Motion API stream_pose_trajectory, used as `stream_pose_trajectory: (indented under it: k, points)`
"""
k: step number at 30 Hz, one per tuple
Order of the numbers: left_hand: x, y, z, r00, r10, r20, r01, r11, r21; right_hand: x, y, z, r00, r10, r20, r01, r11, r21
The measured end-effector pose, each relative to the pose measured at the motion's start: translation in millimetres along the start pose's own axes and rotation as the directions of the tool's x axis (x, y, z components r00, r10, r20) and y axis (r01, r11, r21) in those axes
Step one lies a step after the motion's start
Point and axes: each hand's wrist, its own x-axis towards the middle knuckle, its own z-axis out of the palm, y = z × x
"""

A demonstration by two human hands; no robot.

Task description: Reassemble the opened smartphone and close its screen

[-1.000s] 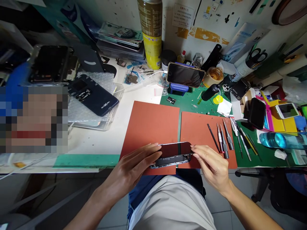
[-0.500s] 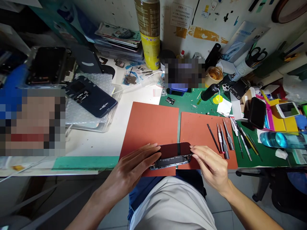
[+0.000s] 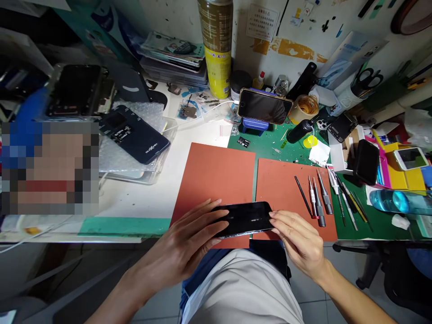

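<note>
A: Where was the phone point(image 3: 248, 219) seen?
B: Over the near part of the left mat point(image 3: 216, 175) and right mat point(image 3: 280, 191), the gap between them being crossed by it. Whether it was rested on them or held just above could not be told.
A: Axis?
B: Left to right, roughly parallel to the near edge of the desk point(image 3: 145, 204); the right end was set slightly farther off than the left. The screen was turned up, dark. Which end was the top could not be made out.
A: Hands?
B: The phone was grasped by both. The left hand point(image 3: 189, 236) was laid over the left end, fingers stretched along the glass. The right end was pinched at the far corner by the fingertips of the right hand point(image 3: 300, 238).
A: Hidden?
B: The left end was mostly covered by fingers, and the back was turned down, out of sight. The grip underneath could not be checked.
A: Cut off?
B: The can point(image 3: 216, 47) was cropped at the top, the bottle point(image 3: 384, 200) at the right. Far left, a patch point(image 3: 49, 168) was pixelated; its content could not be read. The notice point(image 3: 262, 22) was printed too small.
</note>
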Motion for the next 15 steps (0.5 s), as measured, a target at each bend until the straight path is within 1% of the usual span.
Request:
stream_pose_trajectory:
  k: [8, 15]
  points:
    - [-5, -1, -0.4, 0.996, -0.055, 0.070, 0.050, 0.997, 0.060, -9, 6, 0, 0.998, -0.048, 0.048, 0.049, 0.999, -0.012]
    - [-5, 2, 4.0, 0.998, -0.022, 0.062, 0.013, 0.991, 0.135, -18, 11, 1, 0.993, -0.042, 0.107, 0.044, 0.999, -0.018]
